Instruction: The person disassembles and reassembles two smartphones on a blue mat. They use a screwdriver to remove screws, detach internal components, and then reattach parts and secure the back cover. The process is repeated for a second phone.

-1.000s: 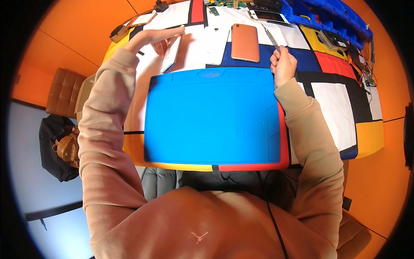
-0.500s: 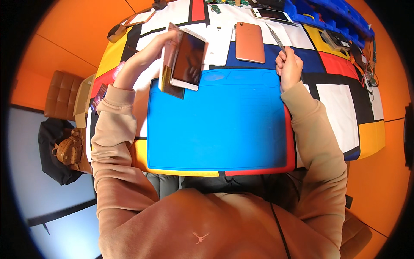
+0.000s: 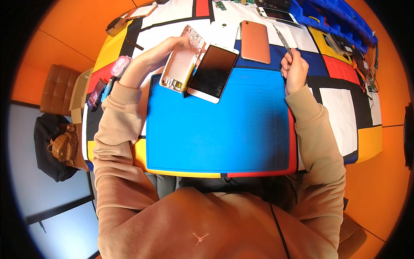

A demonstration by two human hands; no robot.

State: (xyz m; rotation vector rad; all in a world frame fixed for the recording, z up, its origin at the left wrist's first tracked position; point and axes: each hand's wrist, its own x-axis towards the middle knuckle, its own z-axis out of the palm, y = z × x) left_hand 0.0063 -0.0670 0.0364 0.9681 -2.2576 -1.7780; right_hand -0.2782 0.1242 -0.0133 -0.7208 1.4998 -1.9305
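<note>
My left hand (image 3: pixel 180 44) grips an opened phone over the far left part of the blue work mat (image 3: pixel 207 134). Its pinkish back shell (image 3: pixel 180 60) shows its inside, with small metal parts at the near end. Beside it on the right is the phone's dark screen with a white border (image 3: pixel 214 71), tilted, and a yellow strip lies between the two. Most of my left fingers are hidden behind these parts. Closed around a slim grey screwdriver (image 3: pixel 282 38), my right hand (image 3: pixel 295 70) is at the mat's far right corner, the tip pointing away.
Beyond the mat lie a rose-coloured phone back (image 3: pixel 255 42), a white phone panel (image 3: pixel 225 33) and another white phone (image 3: pixel 277 14). Blue parts bins (image 3: pixel 332 19) stand at the far right, near tangled wires (image 3: pixel 366 77). A pink case (image 3: pixel 120 66) is by my left forearm.
The shell and screen in my left hand have spread apart and turned, so the shell's inside now shows. The screen has moved right and tilted. My right hand still holds the screwdriver.
</note>
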